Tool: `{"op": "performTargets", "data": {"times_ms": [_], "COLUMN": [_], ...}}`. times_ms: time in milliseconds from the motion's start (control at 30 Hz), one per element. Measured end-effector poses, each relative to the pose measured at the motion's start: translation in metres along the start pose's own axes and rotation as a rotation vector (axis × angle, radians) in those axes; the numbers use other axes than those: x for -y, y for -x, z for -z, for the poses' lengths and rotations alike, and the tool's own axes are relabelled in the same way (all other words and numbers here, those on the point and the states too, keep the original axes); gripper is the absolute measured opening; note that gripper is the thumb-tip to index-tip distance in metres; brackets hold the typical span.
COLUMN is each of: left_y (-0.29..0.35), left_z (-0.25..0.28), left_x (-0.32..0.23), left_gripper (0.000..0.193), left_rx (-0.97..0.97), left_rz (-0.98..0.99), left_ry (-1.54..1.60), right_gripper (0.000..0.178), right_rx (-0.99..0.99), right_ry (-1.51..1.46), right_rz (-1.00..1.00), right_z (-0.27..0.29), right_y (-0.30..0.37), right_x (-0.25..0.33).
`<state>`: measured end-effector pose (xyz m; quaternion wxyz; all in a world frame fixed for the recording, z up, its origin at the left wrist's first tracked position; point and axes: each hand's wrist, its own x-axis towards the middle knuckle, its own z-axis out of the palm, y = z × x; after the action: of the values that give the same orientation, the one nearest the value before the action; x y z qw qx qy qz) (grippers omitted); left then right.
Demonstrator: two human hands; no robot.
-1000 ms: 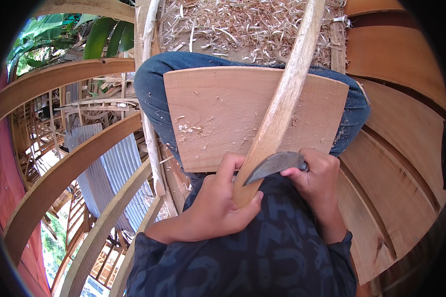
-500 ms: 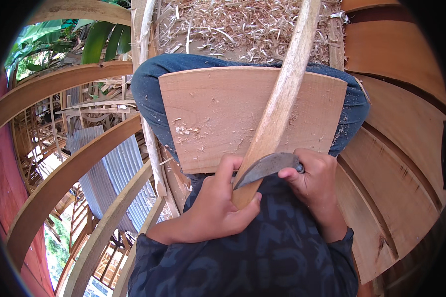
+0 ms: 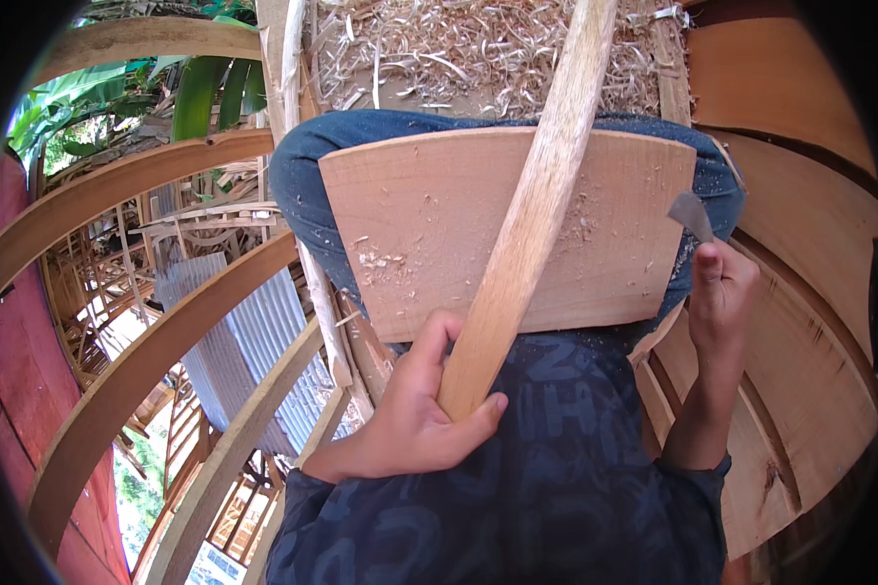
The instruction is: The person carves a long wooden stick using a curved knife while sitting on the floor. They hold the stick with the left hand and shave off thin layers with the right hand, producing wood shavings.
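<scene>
My left hand (image 3: pixel 421 405) grips the near end of a long strip of wood (image 3: pixel 523 252), thumb along one side and fingers round the other. The strip slants up and away to the right, across a flat wooden board (image 3: pixel 424 210) lying on my lap. Out to the right, my right hand (image 3: pixel 724 288) is closed round a curved knife (image 3: pixel 691 214). Its grey blade points up, clear of the strip and beside the board's right edge. The knife's handle is hidden inside my fist. Small shavings are scattered on the board.
Curled wood shavings (image 3: pixel 498 54) cover the floor beyond my knees. Curved wooden ribs (image 3: pixel 156 375) stand at the left, with corrugated metal sheets (image 3: pixel 249 341) below them. Wide curved planks (image 3: pixel 800 390) form a wall close on the right.
My right hand has lifted the knife off the strip's near end and carried it right and away from me. My left hand keeps its hold, almost unmoved.
</scene>
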<state>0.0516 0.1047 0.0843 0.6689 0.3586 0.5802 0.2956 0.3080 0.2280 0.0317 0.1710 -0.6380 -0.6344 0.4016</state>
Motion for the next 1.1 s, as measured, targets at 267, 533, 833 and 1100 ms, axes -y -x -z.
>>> {"op": "performTargets", "data": {"times_ms": [267,533,833,1100], "left_y": [-0.012,-0.015,-0.009,-0.009], "left_z": [-0.009,-0.006,-0.001,-0.006], "left_x": [-0.001,-0.010,-0.004,-0.006], "left_gripper": [0.042,0.043,0.045,0.044], "left_rx": [-0.059,-0.021,0.013,-0.060], "left_rz": [-0.019,0.049,0.019,-0.001], "left_ry": [0.067,0.191,0.125,0.138], "right_gripper": [0.061,0.061,0.054,0.058], "right_rx": [0.151,-0.022,0.105,0.165], "right_ry": [0.241,0.165,0.002,0.199], "right_rz": [0.282,0.403,0.088,0.359], "right_z": [-0.043,-0.062,-0.025,-0.048], "right_y": [0.010,0.005,0.014,0.019], "right_x": [0.028,0.015,0.021,0.033]}}
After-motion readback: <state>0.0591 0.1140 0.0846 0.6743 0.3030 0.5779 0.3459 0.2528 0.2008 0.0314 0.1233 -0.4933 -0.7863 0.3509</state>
